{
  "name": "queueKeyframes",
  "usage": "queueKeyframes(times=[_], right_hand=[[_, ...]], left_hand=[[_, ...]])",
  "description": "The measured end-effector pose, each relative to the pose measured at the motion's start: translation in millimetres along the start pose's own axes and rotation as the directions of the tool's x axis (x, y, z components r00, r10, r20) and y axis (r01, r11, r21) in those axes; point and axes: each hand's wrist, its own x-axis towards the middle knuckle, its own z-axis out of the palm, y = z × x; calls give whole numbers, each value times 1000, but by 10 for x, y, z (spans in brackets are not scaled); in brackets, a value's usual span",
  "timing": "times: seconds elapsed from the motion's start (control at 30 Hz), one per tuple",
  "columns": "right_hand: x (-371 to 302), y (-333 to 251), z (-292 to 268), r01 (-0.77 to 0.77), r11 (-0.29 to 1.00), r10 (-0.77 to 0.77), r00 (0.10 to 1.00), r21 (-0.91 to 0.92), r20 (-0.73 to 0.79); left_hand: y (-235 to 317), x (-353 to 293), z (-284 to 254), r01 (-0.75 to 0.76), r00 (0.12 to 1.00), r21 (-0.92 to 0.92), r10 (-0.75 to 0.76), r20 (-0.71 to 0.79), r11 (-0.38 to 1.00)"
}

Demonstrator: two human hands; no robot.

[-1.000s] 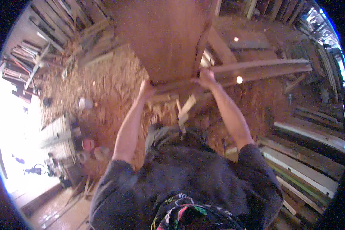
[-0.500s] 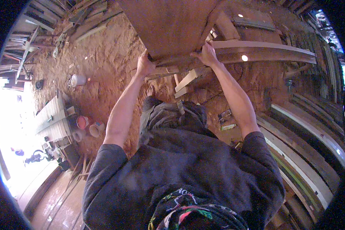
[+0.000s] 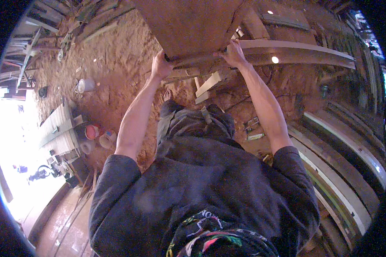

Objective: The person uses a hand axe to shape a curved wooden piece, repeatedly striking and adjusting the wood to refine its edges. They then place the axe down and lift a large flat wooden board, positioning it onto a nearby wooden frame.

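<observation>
A wide brown wooden board [image 3: 193, 28] stretches away from me at the top of the view. My left hand [image 3: 161, 65] is closed round its near left corner. At the near right corner my right hand [image 3: 233, 54] grips the same board, thumb along the near edge. Most of the fingers are hidden beneath or behind the wood. Just right of my right hand runs a long pale-edged beam [image 3: 300, 53], level with the board's near end. Below the board a short light wood block [image 3: 210, 85] stands between me and the beam.
To the left, a white bucket [image 3: 85, 85] stands on the earth floor [image 3: 116, 55], with a red bucket [image 3: 92, 132] and a pale bucket [image 3: 108, 139] nearer. Long planks [image 3: 343, 137] lie stacked at the right. Scrap wood [image 3: 90, 25] is piled at the far left.
Both hands keep their hold on the board, which has shifted only slightly. My body has leaned a little, and the floor things have moved slightly in view.
</observation>
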Motion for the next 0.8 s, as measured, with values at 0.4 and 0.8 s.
queueKeyframes(times=[0.4, 0.8], right_hand=[[149, -49, -433, 94, 933, -130, 988, 348, 82], [208, 146, -191, -76, 996, 52, 895, 37, 444]], left_hand=[[59, 36, -116, 145, 972, 62, -154, 179, 987], [-68, 7, -116, -29, 994, 166, 11, 108, 986]])
